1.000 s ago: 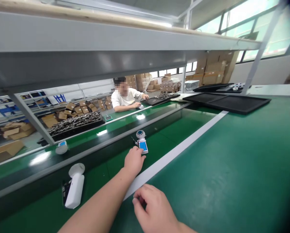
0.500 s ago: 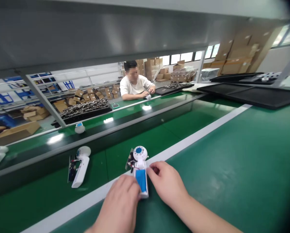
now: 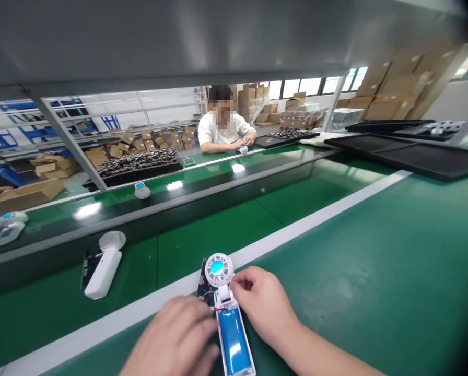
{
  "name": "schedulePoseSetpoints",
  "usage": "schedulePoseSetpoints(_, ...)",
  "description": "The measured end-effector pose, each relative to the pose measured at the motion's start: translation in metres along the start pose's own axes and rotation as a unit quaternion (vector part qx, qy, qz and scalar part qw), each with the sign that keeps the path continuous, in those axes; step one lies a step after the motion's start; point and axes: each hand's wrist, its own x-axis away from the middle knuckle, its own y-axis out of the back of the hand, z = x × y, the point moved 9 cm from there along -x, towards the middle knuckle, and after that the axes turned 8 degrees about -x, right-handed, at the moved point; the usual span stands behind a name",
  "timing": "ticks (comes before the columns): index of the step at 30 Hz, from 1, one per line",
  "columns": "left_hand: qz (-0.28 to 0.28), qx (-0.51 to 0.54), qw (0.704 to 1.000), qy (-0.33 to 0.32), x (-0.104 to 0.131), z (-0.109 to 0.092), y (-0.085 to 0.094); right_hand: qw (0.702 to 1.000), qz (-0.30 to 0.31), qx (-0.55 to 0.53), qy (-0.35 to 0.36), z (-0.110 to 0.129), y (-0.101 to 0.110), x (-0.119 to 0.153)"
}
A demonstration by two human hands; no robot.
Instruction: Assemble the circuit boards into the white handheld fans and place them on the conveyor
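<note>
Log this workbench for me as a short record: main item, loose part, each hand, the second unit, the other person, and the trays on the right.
Main item: white device with a round head, blue block in its handle
Loose part: dark circuit board, left of the round head
Left hand: beside the handle, blurred; contact unclear
Right hand: fingertips by the head's lower right edge; grip unclear
Second unit: similar white device, on the green belt
Other person: across the belt, white top
Trays: black trays, far right
</note>
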Motion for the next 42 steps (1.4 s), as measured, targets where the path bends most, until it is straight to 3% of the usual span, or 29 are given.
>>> schedulePoseSetpoints(3, 0.031, -0.043, 0.997, 0.061, 0.005, 0.05, -0.002, 0.999, 0.011, -0.045, 0.011, 0.004, -0.007, 0.002)
schedulePoseSetpoints(6, 0.08, -0.052, 0.994, 0.055, 0.006, 0.072, -0.019, 0.997, 0.04, -0.052, 0.05, 0.013, -0.015, 0.004)
schedulePoseSetpoints(9, 0.085, -0.02, 0.996, 0.011, 0.0, 0.068, -0.03, 0.993, 0.068, -0.024, 0.092, 0.023, -0.02, 0.006)
schedulePoseSetpoints(14, 0.063, 0.044, 0.997, -0.002, -0.007, 0.061, -0.03, 0.979, 0.102, 0.042, 0.173, 0.039, -0.019, 0.009)
schedulePoseSetpoints(16, 0.068, 0.089, 0.993, 0.031, -0.005, 0.064, -0.031, 0.975, 0.115, 0.042, 0.184, 0.041, -0.02, 0.01)
schedulePoseSetpoints(22, 0.113, 0.187, 0.951, 0.22, 0.01, 0.069, -0.043, 0.972, 0.137, 0.019, 0.189, 0.039, -0.027, 0.012)
schedulePoseSetpoints(24, 0.122, 0.271, 0.913, 0.28, 0.014, 0.064, -0.047, 0.969, 0.136, 0.031, 0.203, 0.04, -0.029, 0.012)
schedulePoseSetpoints(27, 0.135, 0.418, 0.83, 0.344, 0.013, 0.05, -0.055, 0.964, 0.134, 0.049, 0.226, 0.042, -0.031, 0.012)
schedulePoseSetpoints(30, 0.153, 0.432, 0.793, 0.402, 0.012, 0.045, -0.062, 0.965, 0.122, 0.059, 0.224, 0.04, -0.031, 0.011)
schedulePoseSetpoints(33, 0.147, 0.416, 0.78, 0.444, 0.01, 0.045, -0.064, 0.967, 0.086, 0.055, 0.232, 0.042, -0.028, 0.014)
schedulePoseSetpoints(36, 0.14, 0.428, 0.775, 0.444, 0.008, 0.041, -0.063, 0.964, 0.06, 0.05, 0.256, 0.046, -0.026, 0.02)
schedulePoseSetpoints(42, 0.142, 0.419, 0.775, 0.451, 0.008, 0.039, -0.062, 0.954, 0.066, 0.058, 0.285, 0.049, -0.03, 0.025)
